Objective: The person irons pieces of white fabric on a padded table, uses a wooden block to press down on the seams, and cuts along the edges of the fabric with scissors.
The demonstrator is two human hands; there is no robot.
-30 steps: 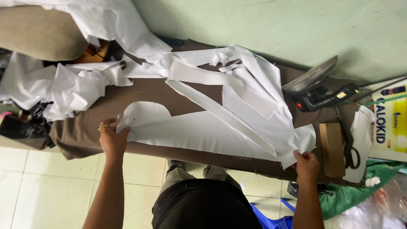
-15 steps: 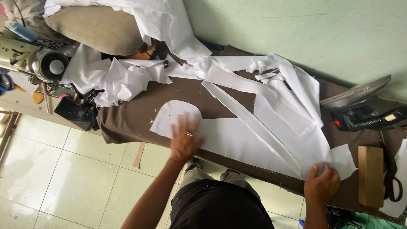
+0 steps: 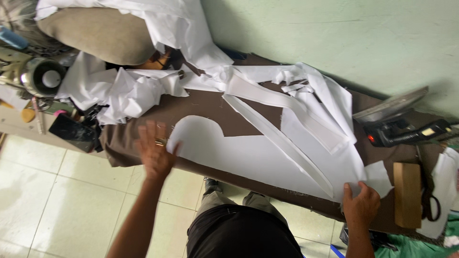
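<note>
Brown cloth covers the long table (image 3: pixel 143 143), which runs slantwise across the view with its far edge against a pale green wall (image 3: pixel 325 33). White cut fabric (image 3: pixel 267 157) lies flat along the near side of the table, one end rounded into a curved lobe, with long white strips (image 3: pixel 282 138) crossing over it. The left hand (image 3: pixel 155 150) rests at the rounded end of the fabric, fingers (image 3: pixel 148 131) spread wide and blurred, a ring showing on one of them. The right hand (image 3: pixel 361 205) presses flat on the other end of the fabric near the table's front edge, fingers (image 3: pixel 351 191) laid close together on the cloth, pinching nothing that can be seen.

Crumpled white scraps (image 3: pixel 124 91) heap up at the left end of the table, and more white cloth drapes over a tan padded form (image 3: pixel 100 33) behind them. An iron (image 3: pixel 392 107) sits tilted at the right, just beside a dark handle with a small red light (image 3: pixel 411 134). A wooden block (image 3: pixel 407 193) lies near the right hand, with black scissors (image 3: pixel 428 200) just past it. A sewing machine (image 3: pixel 33 76) stands at the far left beyond the table's end. Pale square floor tiles (image 3: pixel 57 200) show below, and green cloth (image 3: pixel 416 241) bunches at the lower right corner.
</note>
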